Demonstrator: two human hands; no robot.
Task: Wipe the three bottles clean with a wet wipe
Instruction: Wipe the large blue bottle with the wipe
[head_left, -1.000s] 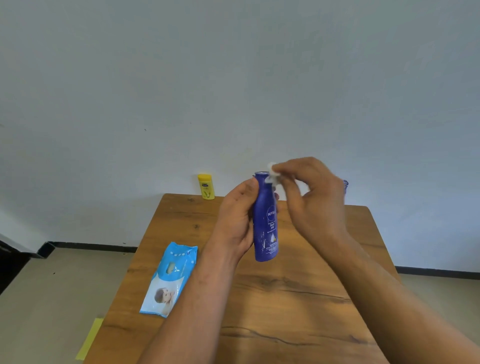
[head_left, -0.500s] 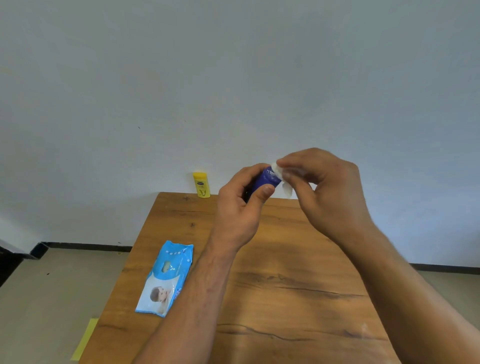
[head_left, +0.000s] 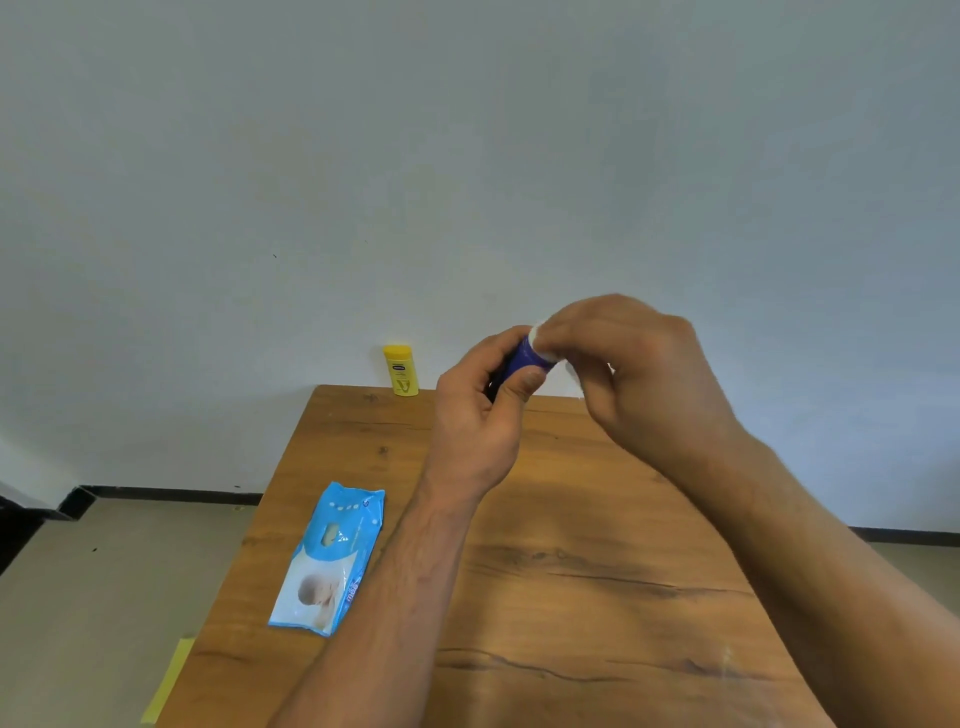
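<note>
The left hand (head_left: 478, 431) grips the blue bottle (head_left: 522, 358) above the table (head_left: 597, 519), tipped end-on, while the right hand (head_left: 639, 374) pinches a wet wipe (head_left: 543, 349) against its end. The next move is probably to turn it and wipe its sides, then fetch the yellow bottle (head_left: 401, 370).

The blue bottle (head_left: 521, 362) is up near centre frame, tipped over and mostly hidden in the left hand (head_left: 478, 415) gripping it. A white wet wipe (head_left: 541, 344) is bunched against its exposed end, pinched by the right hand (head_left: 639, 374). The yellow bottle (head_left: 401, 370) stands upright at the table's (head_left: 571, 597) far edge, to their left.
</note>
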